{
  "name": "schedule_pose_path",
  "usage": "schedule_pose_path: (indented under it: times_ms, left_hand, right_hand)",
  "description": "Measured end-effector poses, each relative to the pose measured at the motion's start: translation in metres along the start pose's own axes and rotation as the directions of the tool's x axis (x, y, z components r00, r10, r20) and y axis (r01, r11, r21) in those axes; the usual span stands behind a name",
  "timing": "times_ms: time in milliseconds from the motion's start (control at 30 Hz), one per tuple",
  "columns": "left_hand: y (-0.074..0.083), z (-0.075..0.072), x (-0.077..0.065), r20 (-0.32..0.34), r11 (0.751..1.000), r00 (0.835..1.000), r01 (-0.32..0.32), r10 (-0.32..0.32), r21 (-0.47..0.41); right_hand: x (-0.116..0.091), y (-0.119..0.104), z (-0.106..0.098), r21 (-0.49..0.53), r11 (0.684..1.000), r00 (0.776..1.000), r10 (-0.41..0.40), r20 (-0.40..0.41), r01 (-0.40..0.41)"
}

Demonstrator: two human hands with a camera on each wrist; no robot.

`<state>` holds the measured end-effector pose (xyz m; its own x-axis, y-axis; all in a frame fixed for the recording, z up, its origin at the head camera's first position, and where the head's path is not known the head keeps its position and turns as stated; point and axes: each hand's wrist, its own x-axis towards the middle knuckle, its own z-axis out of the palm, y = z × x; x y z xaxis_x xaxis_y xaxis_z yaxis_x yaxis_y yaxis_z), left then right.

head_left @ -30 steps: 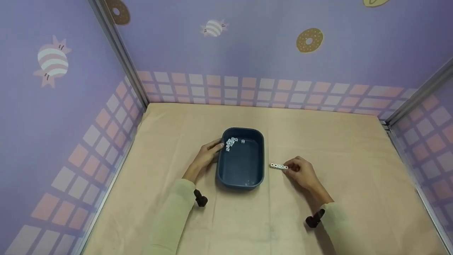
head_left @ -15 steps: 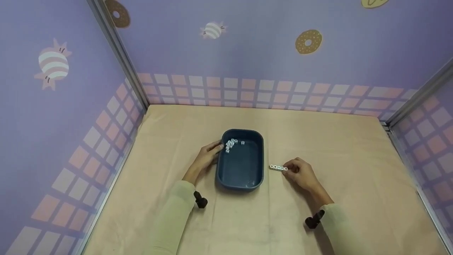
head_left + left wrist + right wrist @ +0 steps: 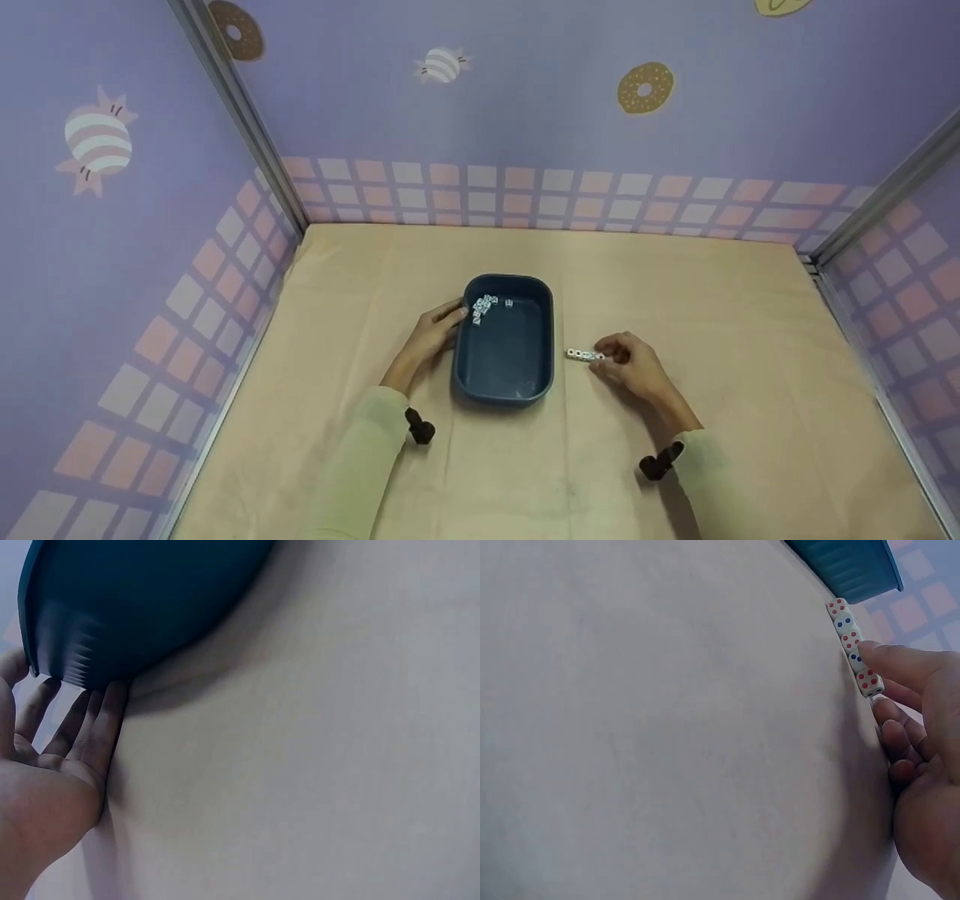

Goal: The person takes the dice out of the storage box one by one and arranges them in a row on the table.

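A dark blue rectangular bin (image 3: pixel 504 352) stands on the cloth in the head view, with several small white dice (image 3: pixel 484 306) gathered at its far left inside. My left hand (image 3: pixel 436 330) holds the bin's left side, thumb over the rim and fingers against the outer wall (image 3: pixel 67 622). Right of the bin, several dice form a straight row (image 3: pixel 580 355) that points toward it. My right hand (image 3: pixel 632 364) pinches the near end of this row between thumb and fingers. Red and blue pips show on the row (image 3: pixel 846 634) in the right wrist view.
A beige cloth (image 3: pixel 495 480) covers the table. Purple walls (image 3: pixel 540 112) with printed sweets and pink-and-white checks rise at the back and both sides, joined by grey metal posts (image 3: pixel 247 112). Dark wrist cameras (image 3: pixel 421 429) sit at both cuffs.
The head view has shifted slightly, so everything sits a little further left. Both hands, the bin and the row of dice stay nearly where they were.
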<state>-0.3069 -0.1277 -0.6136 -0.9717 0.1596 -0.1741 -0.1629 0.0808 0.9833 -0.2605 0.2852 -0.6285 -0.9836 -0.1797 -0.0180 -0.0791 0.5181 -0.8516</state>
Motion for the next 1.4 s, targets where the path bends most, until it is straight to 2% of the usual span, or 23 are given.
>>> schedule_pose_path:
  times_ms: [233,467,600,733,867,1000,1200,1300,1400]
  left_hand:
    - [0.001,-0.006,-0.003,-0.028,0.999,1.000,-0.010,0.011,0.037]
    - [0.005,-0.002,0.000,-0.017,0.998,1.000,-0.016,0.017,0.061]
    - [0.005,-0.001,0.002,-0.007,0.999,1.000,-0.019,0.020,0.035]
    - [0.006,-0.001,0.003,-0.004,0.999,1.000,-0.031,0.031,0.019]
    - [0.005,0.000,0.002,-0.002,1.000,1.000,-0.030,0.030,0.003]
    - [0.003,0.001,0.001,-0.011,1.000,1.000,-0.007,0.007,-0.014]
    - [0.002,0.004,0.004,-0.009,1.000,1.000,-0.014,0.014,0.008]
    - [0.000,0.003,0.003,-0.018,1.000,1.000,-0.007,0.007,0.010]
    - [-0.001,0.001,0.000,-0.020,1.000,1.000,0.002,-0.002,-0.014]
  right_hand:
    - [0.001,-0.004,0.007,0.077,0.997,1.000,-0.006,-0.024,0.008]
    - [0.000,-0.006,0.007,0.081,0.996,0.996,0.033,-0.083,-0.026]
    - [0.005,-0.012,0.003,0.013,0.999,0.995,0.041,-0.089,-0.040]
    - [0.015,-0.025,0.007,-0.075,0.997,0.989,-0.019,-0.149,0.008]
    - [0.028,-0.047,0.022,-0.060,0.990,0.962,-0.137,-0.235,0.126]
    - [0.039,-0.077,0.043,-0.027,0.964,0.930,-0.263,-0.258,0.265]
    - [0.054,-0.116,0.079,-0.037,0.932,0.890,-0.356,-0.283,0.361]
    - [0.064,-0.128,0.100,-0.052,0.929,0.888,-0.366,-0.278,0.367]
    - [0.071,-0.137,0.121,-0.016,0.937,0.902,-0.339,-0.268,0.348]
